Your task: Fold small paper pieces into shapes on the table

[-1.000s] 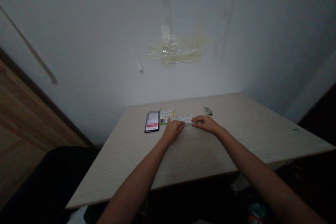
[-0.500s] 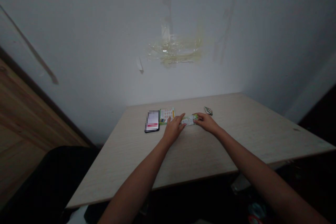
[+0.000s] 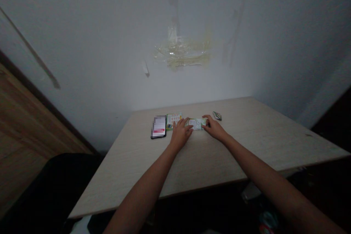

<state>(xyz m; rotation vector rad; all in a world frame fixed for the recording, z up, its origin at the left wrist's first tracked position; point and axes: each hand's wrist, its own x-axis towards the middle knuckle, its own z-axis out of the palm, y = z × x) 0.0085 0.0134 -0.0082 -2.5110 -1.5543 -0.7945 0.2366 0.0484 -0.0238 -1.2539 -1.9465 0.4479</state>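
Steadying the paper [image 3: 195, 124] on the table [image 3: 203, 161], right between both sets of fingers: with the left hand [image 3: 180, 134] loosely spread at one end, the right hand [image 3: 215, 128] curled at the other, pinching or not, impossible to tell. Seemingly straightening; calling next for light, even pressure.

The table [image 3: 208, 168] has a pale, matt, wood-grained top. Toward its far edge, the folded leaflet [image 3: 196, 124] looks like smooth printed paper, as does the printed sheet [image 3: 172, 118] beside the phone [image 3: 158, 127], whose pixelated screen hides its finish. Beyond that edge, the wall [image 3: 95, 44] is matt, carrying glossy, wrinkled clear tape [image 3: 181, 53]. Past the left edge, the panel [image 3: 27, 131] is grained wood.
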